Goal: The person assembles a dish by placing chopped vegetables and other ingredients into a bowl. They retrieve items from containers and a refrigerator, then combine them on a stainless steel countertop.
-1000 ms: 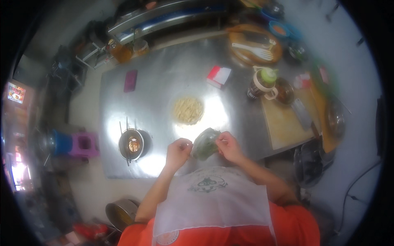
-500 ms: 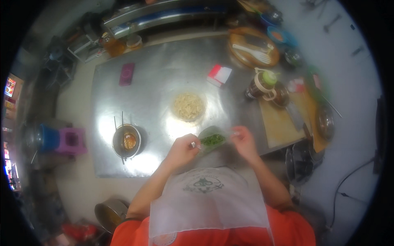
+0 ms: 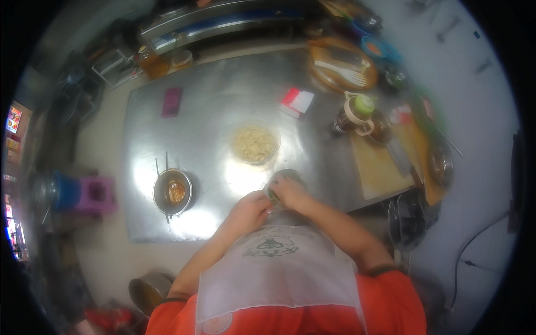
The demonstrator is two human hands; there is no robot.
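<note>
Close to my body, a clear plastic container (image 3: 296, 176) sits at the near edge of the steel table; whether it is a tub or a bag I cannot tell. My left hand (image 3: 250, 211) is closed in a pinch at its near left edge. Over the top lies my right hand (image 3: 288, 192), its fingers curled down inside and partly hidden. The chopped greens in the container are mostly covered by this hand. Just beyond stands a round clear bowl of pale strips (image 3: 255, 144).
At left on the steel table (image 3: 212, 100) is a metal pot (image 3: 190, 192) with chopsticks and brown sauce. A purple phone-like slab (image 3: 172, 101), a red-and-white box (image 3: 297, 102) and a green-lidded bottle (image 3: 353, 116) stand farther off. A cleaver (image 3: 399, 156) lies on the yellow cutting board (image 3: 371, 170).
My right hand has moved left from the container's right side to above it, fingers now inside, covering the greens. My left hand stays at the left edge, slightly lower.
</note>
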